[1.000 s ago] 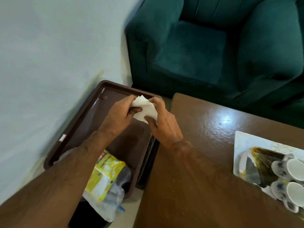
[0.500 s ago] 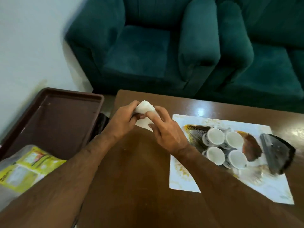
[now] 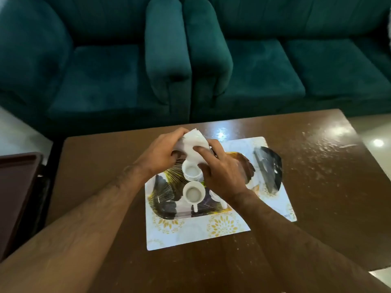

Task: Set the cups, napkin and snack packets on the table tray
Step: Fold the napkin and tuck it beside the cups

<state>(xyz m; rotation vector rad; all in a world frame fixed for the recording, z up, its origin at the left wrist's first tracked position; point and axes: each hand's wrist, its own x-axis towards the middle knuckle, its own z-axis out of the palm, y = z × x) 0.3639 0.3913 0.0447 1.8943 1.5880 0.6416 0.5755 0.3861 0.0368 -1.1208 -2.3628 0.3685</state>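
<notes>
A white napkin is held between my left hand and my right hand, just above the far part of the flat white tray with gold and black leaf patterns. Two white cups show on the tray: one right under the napkin, another nearer me with its handle pointing toward me. My right hand hides whatever stands to the right of them. No snack packets are in view.
The tray lies on a brown wooden table. Dark green sofas stand beyond the table's far edge. The corner of a brown plastic bin shows at the left edge, beside the table.
Both hands carried the napkin from over the brown bin at the left, rightward across the table, to above the cups on the tray. The view swung right; the snack packets left the frame.
</notes>
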